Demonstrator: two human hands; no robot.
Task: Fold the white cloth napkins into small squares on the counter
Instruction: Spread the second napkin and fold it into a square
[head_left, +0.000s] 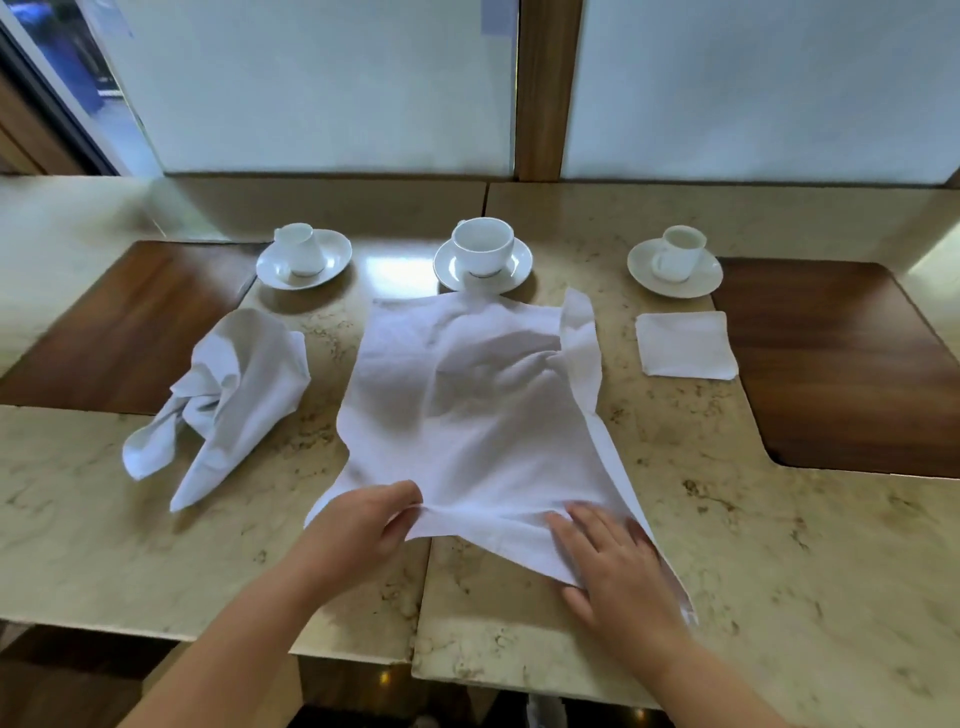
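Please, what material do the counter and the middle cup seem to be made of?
Counter: probably polished marble or similar stone, beige with darker veins, slightly glossy. Middle cup: likely glazed white ceramic or porcelain, smooth and shiny.

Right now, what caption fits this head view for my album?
Both hands spread a napkin on the counter.

Under the right hand (618, 561) and pinched by the left hand (363, 525), the open napkin (467, 395) is white woven cloth, matt and creased. The desk (727, 545) is beige mottled stone, polished and faintly glossy, with dark satin wood insets (841, 364). Beyond the hands, 3 cups (483, 244) on saucers look like glossy white china.
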